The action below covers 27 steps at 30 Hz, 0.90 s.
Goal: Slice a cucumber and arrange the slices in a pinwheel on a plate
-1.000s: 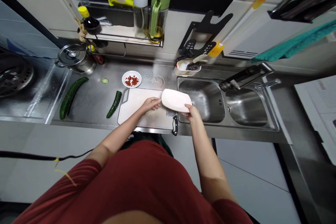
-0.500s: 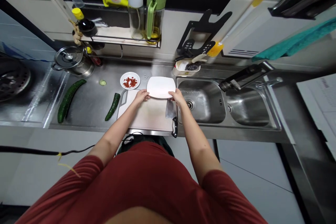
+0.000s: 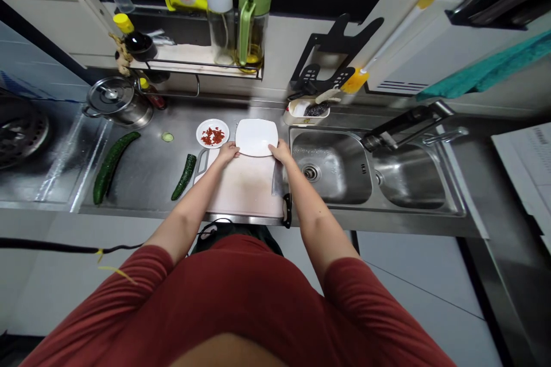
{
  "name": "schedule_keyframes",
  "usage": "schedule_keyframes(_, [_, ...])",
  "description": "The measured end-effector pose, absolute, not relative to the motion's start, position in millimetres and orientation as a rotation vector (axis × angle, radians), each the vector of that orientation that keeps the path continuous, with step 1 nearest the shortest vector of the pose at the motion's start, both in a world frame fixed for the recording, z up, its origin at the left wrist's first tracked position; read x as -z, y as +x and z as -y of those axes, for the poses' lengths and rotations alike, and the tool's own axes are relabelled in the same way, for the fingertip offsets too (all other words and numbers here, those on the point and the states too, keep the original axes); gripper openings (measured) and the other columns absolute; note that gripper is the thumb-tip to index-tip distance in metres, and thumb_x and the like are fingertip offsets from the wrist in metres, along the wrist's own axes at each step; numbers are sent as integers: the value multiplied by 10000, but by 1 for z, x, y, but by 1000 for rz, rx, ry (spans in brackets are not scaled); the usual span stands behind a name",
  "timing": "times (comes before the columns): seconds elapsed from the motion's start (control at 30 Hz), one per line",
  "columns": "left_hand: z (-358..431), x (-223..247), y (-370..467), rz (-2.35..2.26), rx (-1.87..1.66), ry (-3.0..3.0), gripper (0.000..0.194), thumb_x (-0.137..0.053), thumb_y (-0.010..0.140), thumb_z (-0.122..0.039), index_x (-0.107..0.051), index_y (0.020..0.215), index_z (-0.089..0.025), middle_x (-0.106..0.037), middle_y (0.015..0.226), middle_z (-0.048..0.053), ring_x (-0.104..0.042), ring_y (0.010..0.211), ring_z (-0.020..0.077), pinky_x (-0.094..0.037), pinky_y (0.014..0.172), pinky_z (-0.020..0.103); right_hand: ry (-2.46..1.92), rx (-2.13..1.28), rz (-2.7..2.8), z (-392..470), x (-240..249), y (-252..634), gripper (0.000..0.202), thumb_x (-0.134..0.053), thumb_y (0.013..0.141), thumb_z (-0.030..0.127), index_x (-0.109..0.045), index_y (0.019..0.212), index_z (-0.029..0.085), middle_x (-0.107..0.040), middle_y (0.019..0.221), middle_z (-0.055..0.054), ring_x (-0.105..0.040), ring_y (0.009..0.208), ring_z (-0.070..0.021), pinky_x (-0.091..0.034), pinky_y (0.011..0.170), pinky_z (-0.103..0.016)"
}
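A white, rounded-square plate (image 3: 257,136) is held level at the far edge of the cutting board (image 3: 245,186). My left hand (image 3: 228,152) grips its near left corner, and my right hand (image 3: 280,151) has the near right corner, thumb on the rim. Whether the plate touches the counter I cannot tell. Along the board's right side lies a cleaver (image 3: 286,206), its black handle toward me and its blade partly hidden by my right forearm. Left of the board is a cut piece of cucumber (image 3: 184,176). A small round plate (image 3: 212,145) carries chopped red pieces (image 3: 213,136).
A whole cucumber (image 3: 112,166) and a green end slice (image 3: 167,136) lie farther left, before a lidded steel pot (image 3: 118,102). To the right is a double sink (image 3: 331,166) with a faucet (image 3: 404,123). A shelf (image 3: 193,67) with bottles runs above the counter's back.
Both hands have shifted the white plate a little to the left and away from me, closer to the small plate of red pieces.
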State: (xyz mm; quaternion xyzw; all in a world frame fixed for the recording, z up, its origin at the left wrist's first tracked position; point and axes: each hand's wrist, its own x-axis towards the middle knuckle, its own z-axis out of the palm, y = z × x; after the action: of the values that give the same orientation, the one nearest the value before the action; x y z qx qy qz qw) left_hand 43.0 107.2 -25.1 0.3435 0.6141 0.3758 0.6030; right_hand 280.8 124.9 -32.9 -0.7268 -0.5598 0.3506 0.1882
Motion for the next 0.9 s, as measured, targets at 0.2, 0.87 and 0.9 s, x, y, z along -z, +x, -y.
schedule_keyframes(0.2, [-112, 28, 44, -1480, -870, 827, 170, -618, 673, -65, -608, 838, -108, -525, 528, -51, -519, 476, 59, -480, 556, 187, -2162, -970, 1608, -130, 36, 275, 477, -602, 882, 333, -513, 1276, 79, -617, 1247, -179, -589, 1136, -246, -443, 961, -326])
schedule_keyframes(0.87, [-113, 43, 46, -1590, -882, 964, 131, -575, 633, -103, -470, 615, -179, -390, 532, -71, -561, 521, 85, -402, 512, 168, -2296, -885, 1590, -132, 37, 264, 475, -603, 890, 363, -503, 1267, 92, -631, 1197, -192, -587, 1139, -278, -434, 964, -358])
schedule_keyframes(0.9, [-113, 44, 46, -1601, -887, 967, 115, -575, 633, -105, -486, 629, -177, -386, 536, -73, -559, 516, 84, -397, 510, 168, -2297, -879, 1594, -132, 37, 264, 474, -603, 890, 364, -505, 1263, 89, -633, 1190, -193, -590, 1133, -280, -435, 961, -357])
